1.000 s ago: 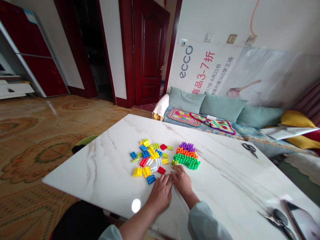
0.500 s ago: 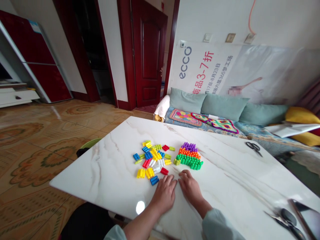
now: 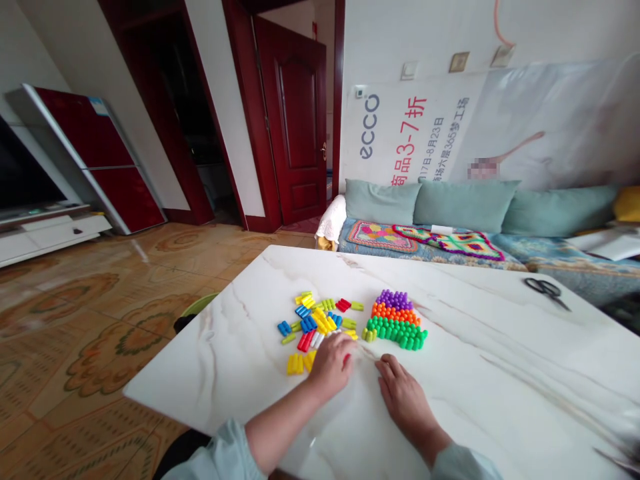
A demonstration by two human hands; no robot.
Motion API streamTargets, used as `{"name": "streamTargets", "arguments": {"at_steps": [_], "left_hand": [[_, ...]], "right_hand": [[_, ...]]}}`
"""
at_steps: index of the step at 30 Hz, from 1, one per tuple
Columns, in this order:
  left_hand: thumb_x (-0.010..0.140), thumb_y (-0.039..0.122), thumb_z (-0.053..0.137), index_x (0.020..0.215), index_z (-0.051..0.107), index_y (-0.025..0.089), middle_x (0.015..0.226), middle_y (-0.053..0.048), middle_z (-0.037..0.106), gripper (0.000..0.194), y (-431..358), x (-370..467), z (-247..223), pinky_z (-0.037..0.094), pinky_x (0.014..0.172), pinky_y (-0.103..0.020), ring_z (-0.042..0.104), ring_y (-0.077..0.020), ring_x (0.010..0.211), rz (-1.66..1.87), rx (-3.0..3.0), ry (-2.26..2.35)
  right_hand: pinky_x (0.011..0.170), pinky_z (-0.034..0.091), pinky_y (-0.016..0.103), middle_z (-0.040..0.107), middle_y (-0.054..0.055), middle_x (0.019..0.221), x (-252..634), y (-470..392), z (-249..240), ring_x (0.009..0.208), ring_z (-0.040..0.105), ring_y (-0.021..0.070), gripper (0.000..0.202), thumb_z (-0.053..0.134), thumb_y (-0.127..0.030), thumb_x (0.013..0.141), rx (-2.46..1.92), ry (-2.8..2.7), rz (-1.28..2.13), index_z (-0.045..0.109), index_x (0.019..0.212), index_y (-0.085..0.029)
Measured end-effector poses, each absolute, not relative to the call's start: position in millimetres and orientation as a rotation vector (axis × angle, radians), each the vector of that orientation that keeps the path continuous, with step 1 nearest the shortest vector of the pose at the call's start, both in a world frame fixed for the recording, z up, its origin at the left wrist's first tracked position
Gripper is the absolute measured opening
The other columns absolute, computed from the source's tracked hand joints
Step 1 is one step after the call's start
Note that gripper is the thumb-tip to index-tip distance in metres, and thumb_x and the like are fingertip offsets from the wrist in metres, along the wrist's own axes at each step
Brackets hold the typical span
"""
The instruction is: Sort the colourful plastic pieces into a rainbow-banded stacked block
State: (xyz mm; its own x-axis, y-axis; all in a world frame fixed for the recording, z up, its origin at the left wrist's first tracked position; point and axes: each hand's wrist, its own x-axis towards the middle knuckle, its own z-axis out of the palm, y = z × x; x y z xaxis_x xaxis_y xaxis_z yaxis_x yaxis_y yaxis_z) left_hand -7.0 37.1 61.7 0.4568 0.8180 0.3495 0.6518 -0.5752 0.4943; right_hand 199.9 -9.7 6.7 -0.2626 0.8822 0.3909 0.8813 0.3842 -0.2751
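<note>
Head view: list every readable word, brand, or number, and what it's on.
On the white plastic wall banner:
"ecco", in grey
"商品3-7折", in red, first character partly covered
"17日-8月23日", start covered
"场六层365梦工场", start covered
The pale green fabric cushions cover the starts.
Blue-and-white sticker on the red two-door refrigerator: too small to read.

white-veined table | purple, orange, green block (neatly banded) | teal cushions

Two bare hands, left hand palm down, fingers curled, right hand lower, fingers together, forearms converging, sleeves pushed up.
</note>
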Motion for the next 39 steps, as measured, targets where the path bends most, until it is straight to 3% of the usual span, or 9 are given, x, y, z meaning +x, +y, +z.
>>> {"name": "streamTargets", "arguments": {"at_steps": [3, 6, 11, 13, 19, 23, 26, 39], "left_hand": [[0.085, 0.014, 0.051, 0.116, 0.061, 0.023, 0.12, -0.005, 0.058, 0.033, 95.5, -29.4, 85.8, 0.038, 0.105, -0.031, 0.05, -0.0185, 0.116, 0.725, 2.349, 1.668], [0.084, 0.013, 0.052, 0.115, 0.061, 0.02, 0.12, -0.008, 0.058, 0.033, 151.4, -51.3, 98.4, 0.038, 0.105, -0.034, 0.05, -0.0211, 0.116, 0.642, 2.271, 1.848], [0.085, 0.013, 0.052, 0.103, 0.069, 0.024, 0.103, -0.002, 0.069, 0.027, 201.7, -63.8, 97.3, 0.047, 0.09, -0.026, 0.06, -0.0168, 0.101, 0.343, 2.255, 1.834], [0.084, 0.018, 0.058, 0.106, 0.068, 0.025, 0.101, -0.001, 0.069, 0.025, 207.6, -58.9, 94.9, 0.047, 0.088, -0.026, 0.061, -0.0161, 0.099, 0.226, 2.28, 1.786], [0.076, 0.033, 0.073, 0.118, 0.059, 0.019, 0.118, -0.008, 0.061, 0.047, 207.6, -34.0, 88.7, 0.048, 0.091, -0.041, 0.06, -0.0225, 0.104, -0.041, 2.345, 1.703], [0.067, 0.027, 0.077, 0.118, 0.057, 0.029, 0.119, -0.004, 0.058, 0.054, 204.8, -24.6, 85.2, 0.047, 0.089, -0.031, 0.061, -0.0214, 0.103, -0.099, 2.355, 1.748], [0.069, 0.024, 0.074, 0.118, 0.056, 0.034, 0.117, -0.002, 0.057, 0.053, 202.8, -23.8, 85.3, 0.047, 0.088, -0.028, 0.062, -0.0198, 0.101, -0.106, 2.376, 1.74], [0.076, 0.012, 0.064, 0.122, 0.054, 0.033, 0.113, -0.002, 0.051, 0.051, 199.0, -27.5, 89.5, 0.043, 0.095, -0.027, 0.057, -0.0201, 0.107, 0.008, 2.515, 1.568]], "right_hand": [[0.083, 0.055, 0.033, 0.059, 0.011, 0.116, 199.8, -10.3, 6.1, 0.095, 0.064, 0.0199, 0.032, 0.038, -0.015, 0.089, -1.523, -2.147, 0.011, 0.057, 0.114, -0.02], [0.082, 0.055, 0.033, 0.059, 0.011, 0.115, 199.7, -10.8, 4.9, 0.094, 0.065, 0.0199, 0.031, 0.038, -0.015, 0.089, -1.519, -2.137, 0.015, 0.057, 0.114, -0.02], [0.081, 0.056, 0.034, 0.059, 0.011, 0.116, 199.6, -11.2, 5.5, 0.09, 0.065, 0.0197, 0.03, 0.039, -0.015, 0.089, -1.533, -2.128, 0.04, 0.057, 0.112, -0.02], [0.081, 0.056, 0.034, 0.058, 0.012, 0.117, 199.4, -11.4, 7.2, 0.091, 0.065, 0.0198, 0.03, 0.039, -0.015, 0.088, -1.543, -2.13, 0.066, 0.057, 0.113, -0.02], [0.082, 0.056, 0.034, 0.058, 0.012, 0.117, 198.7, -12.1, 10.7, 0.09, 0.065, 0.0198, 0.031, 0.039, -0.015, 0.089, -1.569, -2.134, 0.123, 0.057, 0.113, -0.02], [0.082, 0.055, 0.034, 0.058, 0.011, 0.117, 199.1, -12.3, 9.7, 0.09, 0.064, 0.0194, 0.031, 0.04, -0.016, 0.089, -1.567, -2.12, 0.131, 0.057, 0.114, -0.021], [0.083, 0.055, 0.034, 0.058, 0.012, 0.118, 199.3, -12.2, 10.3, 0.091, 0.064, 0.0197, 0.031, 0.04, -0.016, 0.089, -1.573, -2.132, 0.133, 0.057, 0.114, -0.02], [0.084, 0.053, 0.033, 0.057, 0.012, 0.116, 196.7, -14.4, 20.4, 0.092, 0.063, 0.0196, 0.028, 0.039, -0.014, 0.088, -1.602, -2.158, 0.172, 0.057, 0.11, -0.018]]}}
